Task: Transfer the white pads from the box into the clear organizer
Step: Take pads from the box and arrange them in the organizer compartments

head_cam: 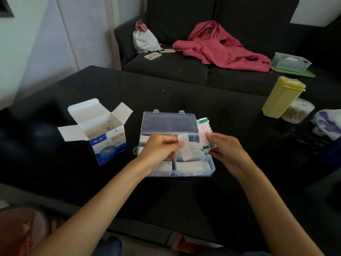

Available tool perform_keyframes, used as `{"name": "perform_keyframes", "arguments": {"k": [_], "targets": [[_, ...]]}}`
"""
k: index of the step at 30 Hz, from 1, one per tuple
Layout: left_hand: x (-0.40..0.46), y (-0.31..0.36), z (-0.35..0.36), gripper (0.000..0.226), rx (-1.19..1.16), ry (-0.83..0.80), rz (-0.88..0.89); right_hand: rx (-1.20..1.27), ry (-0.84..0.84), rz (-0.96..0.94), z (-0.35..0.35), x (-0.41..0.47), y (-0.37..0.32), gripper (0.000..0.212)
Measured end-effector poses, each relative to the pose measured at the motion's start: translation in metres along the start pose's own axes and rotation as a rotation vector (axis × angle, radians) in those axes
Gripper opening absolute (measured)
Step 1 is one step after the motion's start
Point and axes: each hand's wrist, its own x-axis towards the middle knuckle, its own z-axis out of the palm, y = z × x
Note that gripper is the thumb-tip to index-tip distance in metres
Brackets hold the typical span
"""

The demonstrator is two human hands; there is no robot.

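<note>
A single white pad [185, 146], a narrow rounded strip standing nearly upright, is pinched in the left hand [160, 149] just above the middle of the clear organizer [210, 168]. More white pads [192, 166] lie in the organizer's front compartments; what the rear ones hold is hidden behind the hands. The organizer's lid [168, 122] lies open and flat on the far side. The right hand [224, 147] hangs over the organizer's right edge, its grip closed around a stack of wrapped strips [205, 135] printed in red and green. The open box [96, 130], flaps spread, stands to the left of the organizer, apart from it. The dark tabletop [184, 200] has bare room in front of the organizer and behind it. A yellow container [281, 97] stands near the right edge, well apart. A pink garment [221, 47] lies on the sofa [166, 67] beyond.
</note>
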Motion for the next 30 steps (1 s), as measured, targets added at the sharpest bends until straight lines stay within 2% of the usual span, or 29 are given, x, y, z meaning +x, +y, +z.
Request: {"name": "perform_keyframes", "arguments": {"k": [4, 5, 10, 14, 16, 19, 24, 27, 30], "targets": [[-0.001, -0.009, 0.012, 0.028, 0.347, 0.033, 0.197, -0.105, 0.006, -0.009, -0.004, 0.002, 0.002, 0.025], [0.000, -0.010, 0.014, 0.029, 0.374, 0.059, 0.230, -0.148, -0.007, -0.011, -0.004, 0.002, 0.002, 0.025], [-0.002, -0.013, 0.022, 0.022, 0.430, 0.171, 0.300, -0.273, -0.009, -0.038, -0.006, 0.005, 0.004, 0.021], [-0.003, -0.018, 0.021, 0.041, 0.815, 0.161, 0.341, -0.325, -0.040, -0.041, -0.011, 0.004, 0.005, 0.016], [-0.005, -0.018, 0.016, 0.036, 0.921, 0.168, 0.385, -0.325, -0.047, -0.041, -0.015, 0.004, 0.005, 0.013], [-0.005, -0.015, 0.006, 0.024, 0.947, 0.204, 0.383, -0.323, -0.025, -0.046, -0.019, 0.004, 0.005, 0.009], [0.001, -0.014, -0.007, 0.029, 1.039, 0.207, 0.322, -0.280, -0.035, -0.017, -0.019, 0.005, 0.005, 0.012], [0.003, -0.014, -0.008, 0.025, 0.979, 0.164, 0.260, -0.217, -0.071, 0.007, -0.018, 0.004, 0.003, 0.012], [0.005, -0.016, -0.004, 0.025, 0.990, 0.210, 0.225, -0.206, -0.079, 0.012, -0.017, 0.003, 0.003, 0.007]]}}
